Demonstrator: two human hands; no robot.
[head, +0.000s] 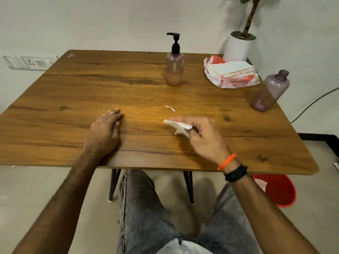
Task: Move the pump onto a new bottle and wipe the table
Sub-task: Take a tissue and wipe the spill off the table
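Left hand (105, 129): laid palm down on the wooden table (73, 99) near its front edge, fingers straight and together, holding nothing. Pump (174, 42): black, with its nozzle pointing left, seated on an upright bottle (174, 69) of translucent pinkish plastic that stands toward the back of the table, right of centre; a pale peach liquid fills roughly the lower third. Paper scrap (170, 108): small and white, lying on the tabletop between the pump bottle and the right hand. Right hand (199, 133): just above the tabletop right of centre, fingers curled and pinching a crumpled white tissue (178, 126) that projects to the left; orange and black bands circle the wrist. Plastic bag (231, 73): red and clear, at the back right, holding a stack of folded white tissues. Second bottle (270, 90): purplish, translucent, uncapped, standing near the right edge, apparently empty apart from a faint trace at its base. Red bucket (278, 189): on the floor under the table's front right corner; a pale scrap shows inside.
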